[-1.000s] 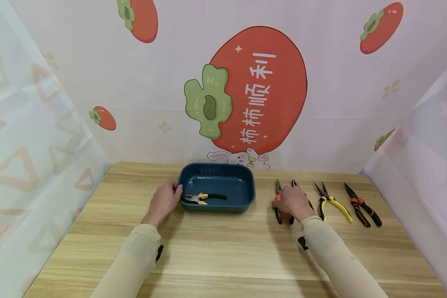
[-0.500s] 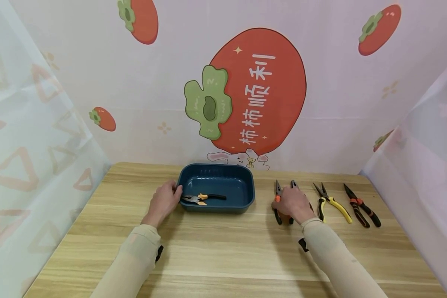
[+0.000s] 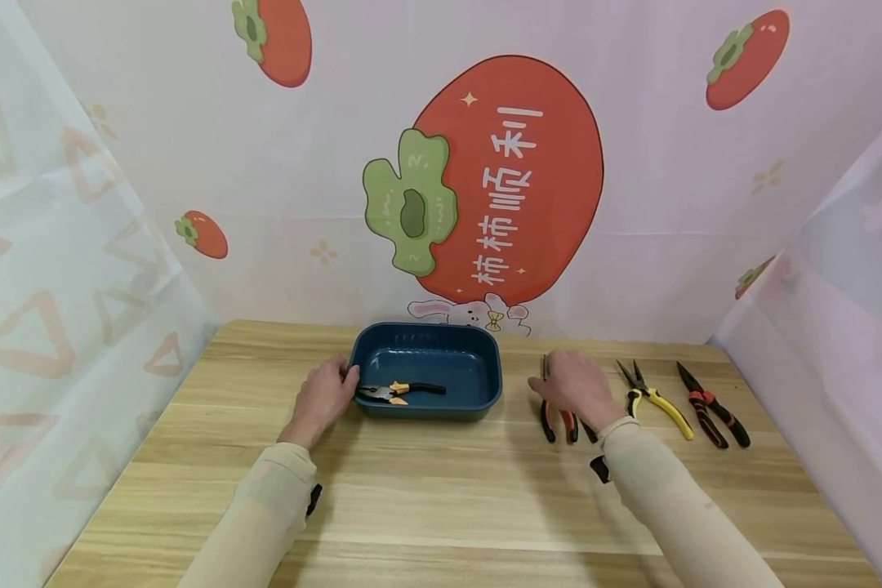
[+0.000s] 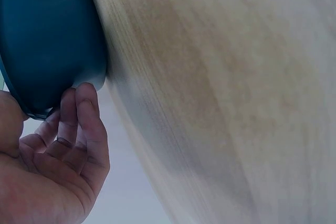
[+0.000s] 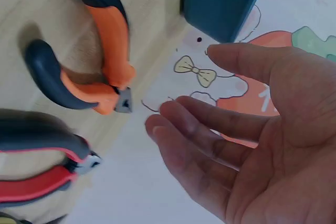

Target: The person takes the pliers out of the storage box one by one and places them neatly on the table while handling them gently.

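My left hand [image 3: 320,400] pinches the left end of a dark blue plastic basin [image 3: 441,413]. In the left wrist view its thumb is at the rim and its fingertips touch the outer wall. A pair of pliers [image 3: 420,387] with black-and-yellow handles lies inside the basin. To the right, my right hand [image 3: 576,384] hovers over two pairs of pliers, hiding much of them in the head view. The right wrist view shows its fingers apart and holding nothing, beside orange-and-black pliers [image 5: 116,40] and red-and-black pliers [image 5: 39,184].
Yellow-and-black long-nose pliers [image 3: 656,397] and another pair of red-and-black pliers [image 3: 714,408] lie farther right on the wooden table [image 3: 441,490]. A printed cloth backdrop [image 3: 301,286] rises behind the table, with cloth sides left and right.
My right hand has shifted slightly away from me and off the orange-and-black pliers, so more of the handles below it show. The left hand and the basin have stayed put.
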A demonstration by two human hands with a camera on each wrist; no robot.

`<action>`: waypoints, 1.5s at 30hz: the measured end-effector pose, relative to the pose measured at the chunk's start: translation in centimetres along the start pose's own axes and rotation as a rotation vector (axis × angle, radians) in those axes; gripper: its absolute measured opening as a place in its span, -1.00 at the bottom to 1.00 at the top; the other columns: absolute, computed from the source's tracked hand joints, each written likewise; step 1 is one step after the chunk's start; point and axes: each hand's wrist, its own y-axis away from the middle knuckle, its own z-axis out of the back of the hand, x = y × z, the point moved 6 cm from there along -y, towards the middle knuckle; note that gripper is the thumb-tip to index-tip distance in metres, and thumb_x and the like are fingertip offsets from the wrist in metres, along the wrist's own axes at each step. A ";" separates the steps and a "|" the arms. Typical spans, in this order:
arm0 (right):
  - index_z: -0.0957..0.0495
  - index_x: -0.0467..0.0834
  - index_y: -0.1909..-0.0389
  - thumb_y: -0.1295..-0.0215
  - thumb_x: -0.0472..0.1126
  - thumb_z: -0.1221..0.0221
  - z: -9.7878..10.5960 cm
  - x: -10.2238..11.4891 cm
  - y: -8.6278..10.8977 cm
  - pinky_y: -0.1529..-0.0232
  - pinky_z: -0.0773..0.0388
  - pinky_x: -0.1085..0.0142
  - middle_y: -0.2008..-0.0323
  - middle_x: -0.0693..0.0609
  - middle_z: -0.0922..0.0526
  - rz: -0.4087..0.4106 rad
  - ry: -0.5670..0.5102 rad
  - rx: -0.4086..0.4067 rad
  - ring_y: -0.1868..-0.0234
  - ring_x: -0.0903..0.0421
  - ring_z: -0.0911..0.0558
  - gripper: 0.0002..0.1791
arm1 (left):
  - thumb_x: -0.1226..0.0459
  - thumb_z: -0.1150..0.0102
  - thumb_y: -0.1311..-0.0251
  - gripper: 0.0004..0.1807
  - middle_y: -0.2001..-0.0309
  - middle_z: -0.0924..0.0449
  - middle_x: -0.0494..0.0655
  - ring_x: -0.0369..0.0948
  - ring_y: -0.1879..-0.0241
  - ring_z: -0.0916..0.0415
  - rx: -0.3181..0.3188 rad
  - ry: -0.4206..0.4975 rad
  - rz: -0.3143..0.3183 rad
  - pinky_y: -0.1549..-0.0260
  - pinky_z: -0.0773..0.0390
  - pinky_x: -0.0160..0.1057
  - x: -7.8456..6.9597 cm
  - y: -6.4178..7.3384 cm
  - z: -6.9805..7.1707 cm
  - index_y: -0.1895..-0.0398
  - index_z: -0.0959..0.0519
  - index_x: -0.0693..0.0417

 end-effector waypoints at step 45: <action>-0.63 -0.17 -0.15 -0.32 0.04 -0.35 0.0 15.8 -2.8 0.06 -0.57 0.15 0.07 -0.02 -0.67 0.482 0.005 0.138 0.14 0.09 -0.60 -0.50 | 0.13 0.02 -0.52 -0.69 0.48 -0.51 -0.01 -0.08 0.49 -0.46 0.012 0.003 0.036 0.53 -0.40 -0.17 0.2 -0.1 -0.2 0.31 -0.52 0.17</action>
